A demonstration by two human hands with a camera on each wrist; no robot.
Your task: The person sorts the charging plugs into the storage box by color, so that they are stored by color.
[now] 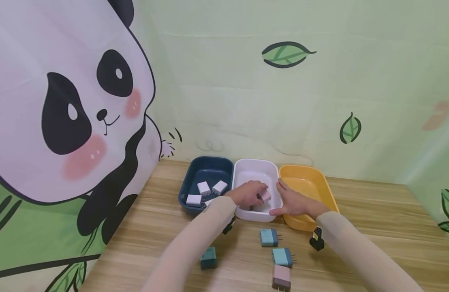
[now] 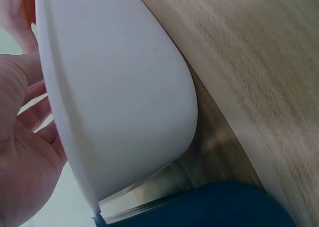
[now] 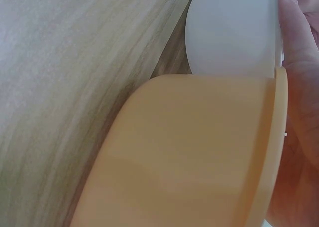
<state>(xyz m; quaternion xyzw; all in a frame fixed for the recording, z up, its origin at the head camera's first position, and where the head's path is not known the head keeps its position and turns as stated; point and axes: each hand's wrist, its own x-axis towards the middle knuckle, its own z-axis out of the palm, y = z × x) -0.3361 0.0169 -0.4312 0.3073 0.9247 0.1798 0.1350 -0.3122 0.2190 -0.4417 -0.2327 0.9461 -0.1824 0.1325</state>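
My left hand (image 1: 249, 194) reaches down into the white tray (image 1: 256, 166) and holds a pale pink plug charger (image 1: 264, 196) at its fingertips. Something small and dark beneath that hand is mostly hidden. In the left wrist view the charger is out of sight behind the white tray's wall (image 2: 119, 87). My right hand (image 1: 295, 201) rests with extended fingers at the white tray's right rim, beside the yellow tray (image 1: 328, 190). Its thumb (image 3: 297, 33) lies against the white rim in the right wrist view.
Left of the white tray, a dark blue tray (image 1: 211, 160) contains several white plug chargers (image 1: 193, 200). On the wooden table in front are two light-blue chargers (image 1: 269, 238), a pink and mauve charger (image 1: 281, 277) and a dark teal one (image 1: 208, 258). A printed wall backs the table.
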